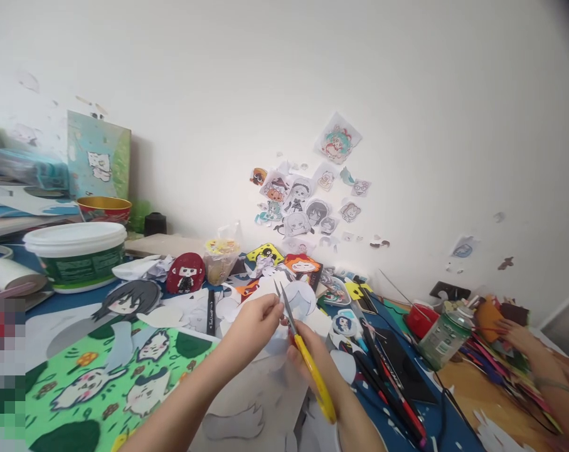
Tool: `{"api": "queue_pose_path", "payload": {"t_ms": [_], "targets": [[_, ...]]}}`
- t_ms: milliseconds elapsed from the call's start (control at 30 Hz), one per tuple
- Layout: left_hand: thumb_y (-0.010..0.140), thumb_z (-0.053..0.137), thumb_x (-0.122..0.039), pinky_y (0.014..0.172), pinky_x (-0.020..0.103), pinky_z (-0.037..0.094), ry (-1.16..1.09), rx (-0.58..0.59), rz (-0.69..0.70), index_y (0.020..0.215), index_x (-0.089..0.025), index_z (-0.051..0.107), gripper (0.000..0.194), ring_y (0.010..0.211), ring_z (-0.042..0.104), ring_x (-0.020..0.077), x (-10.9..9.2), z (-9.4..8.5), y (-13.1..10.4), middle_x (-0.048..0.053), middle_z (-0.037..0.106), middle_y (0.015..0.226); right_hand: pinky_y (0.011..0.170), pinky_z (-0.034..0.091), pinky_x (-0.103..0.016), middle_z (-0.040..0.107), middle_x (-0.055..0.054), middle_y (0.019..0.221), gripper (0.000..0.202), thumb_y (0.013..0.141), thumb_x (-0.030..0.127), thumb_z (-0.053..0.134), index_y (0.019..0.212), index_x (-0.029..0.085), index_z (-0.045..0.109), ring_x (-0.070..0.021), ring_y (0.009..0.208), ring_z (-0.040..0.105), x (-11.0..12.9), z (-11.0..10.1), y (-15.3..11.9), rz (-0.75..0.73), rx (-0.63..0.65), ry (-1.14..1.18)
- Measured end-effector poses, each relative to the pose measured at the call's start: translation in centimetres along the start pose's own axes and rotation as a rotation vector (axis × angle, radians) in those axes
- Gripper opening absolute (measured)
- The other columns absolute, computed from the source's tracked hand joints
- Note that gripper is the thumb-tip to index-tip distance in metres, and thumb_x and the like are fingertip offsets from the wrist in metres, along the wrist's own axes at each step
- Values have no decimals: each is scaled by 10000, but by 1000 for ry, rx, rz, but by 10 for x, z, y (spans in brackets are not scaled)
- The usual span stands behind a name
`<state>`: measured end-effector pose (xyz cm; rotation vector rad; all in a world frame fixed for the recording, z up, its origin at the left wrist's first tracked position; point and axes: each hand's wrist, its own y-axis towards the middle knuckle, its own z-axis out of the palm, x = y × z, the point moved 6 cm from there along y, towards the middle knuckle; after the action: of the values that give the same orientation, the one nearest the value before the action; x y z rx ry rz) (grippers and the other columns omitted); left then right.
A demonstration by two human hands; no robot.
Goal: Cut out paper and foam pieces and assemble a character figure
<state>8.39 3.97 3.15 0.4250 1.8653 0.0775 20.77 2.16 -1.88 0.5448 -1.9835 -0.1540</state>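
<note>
Yellow-handled scissors [315, 375] are held in my right hand [310, 351], their blades pointing up and away and parted a little. Close to the blades, my left hand [260, 314] has its fingers pinched together; what they grip, if anything, is too small to tell. Behind the blades lies a pale paper cutout of a head [300, 297]. Below my hands is a grey-white sheet [246, 389] with a grey tail-like shape on it. A green painted board [171, 370] with white animal figures lies beside my left forearm.
At the left stands a white-lidded tub [77, 257]. Pens [388, 389] and a black flat object [404, 364] lie to the right. Beyond them are a glass jar [446, 339], a red cup [421, 321] and another person's hand [517, 336]. Stickers [317, 213] cover part of the wall.
</note>
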Motion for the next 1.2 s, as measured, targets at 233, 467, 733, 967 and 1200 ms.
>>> {"api": "queue_pose_path", "payload": {"t_ms": [233,467,733,967,1200], "targets": [[774,380,-413,493,243,340,-55,6,-16,539,-232,336,300,400,374,120,4,3,1,-75,386,388,565,424,-245,519,-29,756,575,763,598,507,1119,147,527,-151,670,468,6,-1,2,-31,18,8],[789,375,-376,506,243,292,160,-126,87,606,-223,388,238,524,407,140,0,-9,0,-45,420,539,601,432,-260,522,-28,763,531,752,577,540,1056,142,554,-139,647,458,6,-2,-2,29,-48,-11],[754,414,-426,480,243,353,-130,-86,23,600,-234,372,250,446,457,134,4,3,1,-59,446,455,627,439,-284,523,-48,830,637,733,618,532,1182,169,477,-163,696,479,6,3,-2,55,-33,134],[727,463,-450,458,233,357,-320,-43,-13,585,-220,373,285,393,421,98,7,9,2,-69,468,438,501,298,-239,382,16,685,567,726,692,458,959,179,522,-117,577,316,24,2,-2,19,0,156],[753,456,-428,458,230,343,-268,31,-12,617,-207,422,261,411,430,105,11,14,1,-73,451,434,525,298,-246,396,8,699,524,767,676,408,880,175,513,-122,593,337,22,-2,-2,-19,-48,119]]}}
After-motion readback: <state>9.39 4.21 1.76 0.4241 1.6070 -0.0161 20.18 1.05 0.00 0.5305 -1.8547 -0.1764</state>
